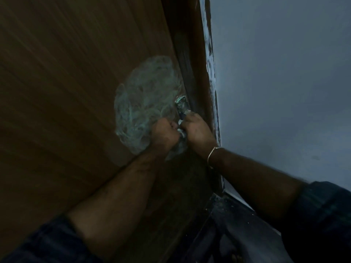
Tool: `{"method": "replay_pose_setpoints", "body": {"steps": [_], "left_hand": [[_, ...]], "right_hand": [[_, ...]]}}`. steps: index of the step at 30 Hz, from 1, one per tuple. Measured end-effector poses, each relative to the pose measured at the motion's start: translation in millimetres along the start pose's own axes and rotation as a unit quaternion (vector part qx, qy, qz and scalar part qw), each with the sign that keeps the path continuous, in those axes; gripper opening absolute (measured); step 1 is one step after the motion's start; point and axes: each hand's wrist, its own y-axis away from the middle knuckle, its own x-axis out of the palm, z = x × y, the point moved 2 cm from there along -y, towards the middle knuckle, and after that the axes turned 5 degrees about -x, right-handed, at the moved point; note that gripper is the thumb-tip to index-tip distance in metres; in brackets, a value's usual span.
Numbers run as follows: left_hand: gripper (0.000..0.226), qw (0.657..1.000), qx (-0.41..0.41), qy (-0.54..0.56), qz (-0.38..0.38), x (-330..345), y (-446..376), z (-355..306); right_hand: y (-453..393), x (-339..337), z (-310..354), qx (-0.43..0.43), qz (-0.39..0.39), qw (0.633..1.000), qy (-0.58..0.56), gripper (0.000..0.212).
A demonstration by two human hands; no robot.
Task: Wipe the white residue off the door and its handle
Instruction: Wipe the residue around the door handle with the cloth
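A crumpled pale cloth (180, 138) is clutched between both fists, left hand (163, 134) and right hand (198, 130), just below the smeared metal door handle (182, 106); swirled white residue (144, 103) lies left of the handle, nearer the left hand.

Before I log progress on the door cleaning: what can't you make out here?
Head view only:
- Handle: lower part hidden behind the right hand.
- Cloth: mostly covered by the left hand and the right hand.
- Residue beneath the hands: hidden.
- Floor: dim, blurred.

Both hands crowd the handle (182, 106) beside the door frame (197, 73); bare door (66, 92) lies open leftward.
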Motion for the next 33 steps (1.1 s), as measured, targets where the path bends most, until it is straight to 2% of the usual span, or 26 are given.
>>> {"method": "replay_pose_setpoints", "body": {"steps": [3, 6, 7, 9, 10, 11, 14, 17, 19, 20, 22, 23, 24, 26, 28, 29, 31, 33], "left_hand": [[0.017, 0.999, -0.029, 0.027, -0.009, -2, 0, 2], [0.017, 0.999, -0.030, 0.034, 0.016, -3, 0, 9], [0.021, 0.998, -0.033, 0.043, 0.021, -4, 0, 11], [0.029, 0.997, -0.038, 0.065, 0.027, -6, -3, 14], [0.028, 0.996, -0.041, 0.068, 0.029, -6, -4, 15], [0.027, 0.997, -0.042, 0.062, 0.033, -6, -4, 16], [0.026, 0.997, -0.049, 0.054, 0.035, -1, 0, 17], [0.018, 0.996, -0.059, 0.059, 0.043, 3, -1, 17], [0.013, 0.994, -0.063, 0.075, 0.039, 2, -1, 17], [0.014, 0.994, -0.064, 0.085, 0.034, 1, -1, 16], [0.014, 0.995, -0.063, 0.077, 0.022, 2, 3, 15], [0.015, 0.996, -0.063, 0.063, 0.020, 1, 5, 15], [0.017, 0.996, -0.060, 0.056, 0.024, 2, 5, 13], [0.026, 0.996, -0.049, 0.060, 0.031, -1, 5, 9], [0.029, 0.998, -0.028, 0.049, 0.029, -2, 5, 4], [0.025, 0.999, -0.014, 0.031, 0.031, -2, 7, 1], [0.018, 0.999, 0.028, -0.018, 0.024, 1, 14, -4], [0.017, 0.996, 0.073, -0.058, -0.007, 2, 20, -6]], "right_hand": [[15, 1, 26, -0.011, 0.003, 0.995, -0.098, 0.014], [35, 6, 27, 0.048, 0.029, 0.976, -0.211, 0.011], [40, 4, 18, 0.106, -0.009, 0.967, -0.231, 0.012], [39, -5, -11, 0.256, -0.126, 0.923, -0.258, 0.015], [34, -11, -24, 0.297, -0.173, 0.906, -0.248, 0.016], [25, -15, -32, 0.303, -0.194, 0.906, -0.223, 0.016], [2, -12, -33, 0.251, -0.160, 0.939, -0.174, 0.014], [6, 1, -11, 0.213, -0.169, 0.952, -0.144, 0.013], [17, 10, 11, 0.148, -0.164, 0.963, -0.152, 0.010], [24, 14, 20, 0.123, -0.137, 0.967, -0.174, 0.010], [42, 25, 34, 0.106, -0.019, 0.966, -0.233, 0.012], [54, 31, 37, 0.119, 0.031, 0.960, -0.253, 0.013], [65, 32, 36, 0.152, 0.035, 0.951, -0.265, 0.014], [71, 16, 23, 0.237, -0.068, 0.932, -0.267, 0.013], [57, -9, 5, 0.252, -0.188, 0.927, -0.202, 0.013], [42, -22, -4, 0.236, -0.219, 0.930, -0.177, 0.014], [5, -37, -17, 0.198, -0.210, 0.948, -0.131, 0.017], [-26, -36, -23, 0.156, -0.113, 0.979, -0.063, 0.021]]}}
